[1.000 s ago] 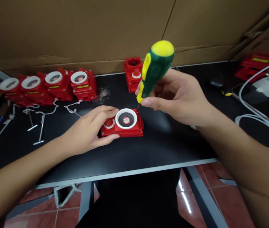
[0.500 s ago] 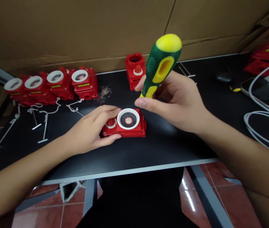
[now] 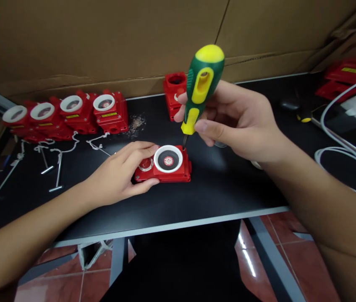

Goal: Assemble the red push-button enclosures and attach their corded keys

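A red alarm-like box [image 3: 178, 174] with a white-rimmed round opening and a small red dome lies flat on the black table. My left hand [image 3: 127, 170] grips its left end, thumb along the near side and fingers on the far side. In my right hand [image 3: 237, 119] is a screwdriver [image 3: 203, 86] with a green and yellow handle, held upright and leaning slightly. Its dark shaft points down to the box's far right corner, where the tip meets a screw hole; whether a screw sits there I cannot make out.
Several similar red boxes [image 3: 111, 113] stand at the back left, with small metal hammers [image 3: 58, 172] on white cords before them. Debris [image 3: 137, 126] lies beside them. Another red box [image 3: 172, 94] is behind my right hand. White cable [image 3: 338, 155] coils at the right.
The screwdriver's handle has turned in my right hand, its yellow-edged slot now facing me. My fingers have shifted around it. The left hand keeps its hold on the box.
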